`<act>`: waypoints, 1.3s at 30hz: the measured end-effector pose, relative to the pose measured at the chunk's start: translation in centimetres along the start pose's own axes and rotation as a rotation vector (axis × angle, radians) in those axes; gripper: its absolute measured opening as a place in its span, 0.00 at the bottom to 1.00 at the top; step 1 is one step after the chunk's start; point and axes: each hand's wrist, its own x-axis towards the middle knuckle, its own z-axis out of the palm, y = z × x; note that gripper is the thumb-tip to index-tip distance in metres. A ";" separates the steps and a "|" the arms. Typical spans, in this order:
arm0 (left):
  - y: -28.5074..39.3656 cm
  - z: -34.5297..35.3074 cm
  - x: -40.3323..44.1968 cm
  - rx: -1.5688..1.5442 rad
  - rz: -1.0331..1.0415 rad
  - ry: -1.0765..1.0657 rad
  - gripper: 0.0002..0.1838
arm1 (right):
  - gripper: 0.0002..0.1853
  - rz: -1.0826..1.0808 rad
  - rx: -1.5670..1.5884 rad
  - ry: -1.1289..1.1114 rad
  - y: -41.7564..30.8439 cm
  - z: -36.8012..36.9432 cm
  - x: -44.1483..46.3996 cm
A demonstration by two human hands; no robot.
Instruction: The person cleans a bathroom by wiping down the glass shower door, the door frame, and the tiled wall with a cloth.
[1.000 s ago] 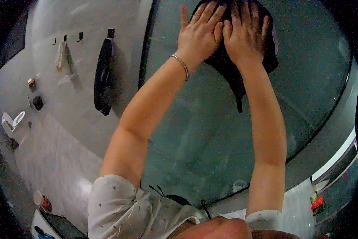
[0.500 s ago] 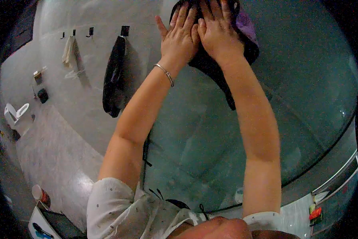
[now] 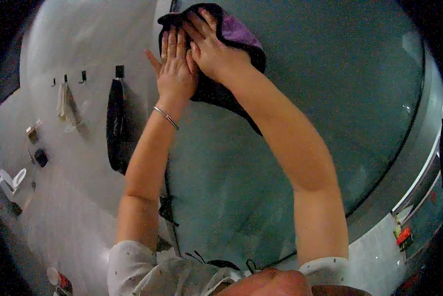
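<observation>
The black and purple cloth (image 3: 240, 35) has been moved left by 2 hands, to the upper left edge of the glassy panel (image 3: 221, 172). It is pressed flat under the left hand (image 3: 176, 81), little finger splayed, other fingers close, and the right hand (image 3: 221, 58), fingers slightly spread. Faint streaks are seen; the area already covered or left cannot be told.

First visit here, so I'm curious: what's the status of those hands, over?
Left hand, right hand flat on black-and-purple cloth. Cloth against greenish panel, across its edge. No obstruction visible.
</observation>
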 end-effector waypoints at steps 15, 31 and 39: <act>10.2 1.2 9.8 -0.024 0.190 -0.085 0.30 | 0.27 0.114 -0.402 0.201 8.9 -9.0 -1.3; 26.0 -1.2 11.6 -0.255 0.412 0.030 0.27 | 0.26 0.275 -0.611 0.326 13.7 -21.3 -11.7; 33.1 -1.0 13.3 -0.330 0.504 0.123 0.26 | 0.26 0.345 -0.805 0.303 16.4 -27.0 -15.5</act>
